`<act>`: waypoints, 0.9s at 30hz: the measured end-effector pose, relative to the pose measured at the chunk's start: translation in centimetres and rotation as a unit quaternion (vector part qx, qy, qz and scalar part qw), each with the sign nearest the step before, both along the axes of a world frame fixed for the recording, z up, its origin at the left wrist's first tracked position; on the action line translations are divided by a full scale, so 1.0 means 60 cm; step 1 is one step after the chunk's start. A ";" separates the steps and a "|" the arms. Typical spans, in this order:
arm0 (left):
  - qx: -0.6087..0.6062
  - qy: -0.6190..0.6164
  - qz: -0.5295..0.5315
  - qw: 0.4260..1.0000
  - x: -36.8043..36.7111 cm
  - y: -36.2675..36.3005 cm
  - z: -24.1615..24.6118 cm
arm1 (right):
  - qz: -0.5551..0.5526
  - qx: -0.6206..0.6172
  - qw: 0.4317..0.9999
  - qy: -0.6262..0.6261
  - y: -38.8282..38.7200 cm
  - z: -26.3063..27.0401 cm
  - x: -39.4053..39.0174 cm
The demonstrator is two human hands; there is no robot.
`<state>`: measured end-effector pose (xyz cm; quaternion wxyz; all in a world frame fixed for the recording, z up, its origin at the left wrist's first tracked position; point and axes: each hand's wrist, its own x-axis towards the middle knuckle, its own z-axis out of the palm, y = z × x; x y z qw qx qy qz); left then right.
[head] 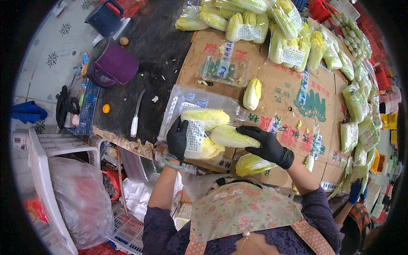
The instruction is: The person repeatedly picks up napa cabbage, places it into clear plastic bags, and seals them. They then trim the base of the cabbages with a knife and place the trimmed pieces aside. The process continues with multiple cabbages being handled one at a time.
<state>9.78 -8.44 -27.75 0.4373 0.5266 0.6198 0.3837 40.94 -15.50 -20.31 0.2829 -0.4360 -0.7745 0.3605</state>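
My left hand, in a black glove, grips the left side of a transparent plastic bag with a printed white label. Inside that bag lie an upper napa cabbage and a lower one. With its leafy end at the bag's mouth, a third napa cabbage is held by my black-gloved right hand. Just below my right hand rests a loose napa cabbage. Another small one lies farther up on the flattened cardboard. Flat plastic bags lie beneath the one I hold.
A knife with a white handle lies left on the dark tabletop, near a purple container. Bagged cabbages are piled at the back, and more line the right. A co-worker's blue-gloved hand is at lower right.
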 end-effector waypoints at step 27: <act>0.033 -0.027 0.042 0.998 0.007 -0.020 0.022 | 0.020 -0.104 0.991 0.082 0.074 -0.038 -0.057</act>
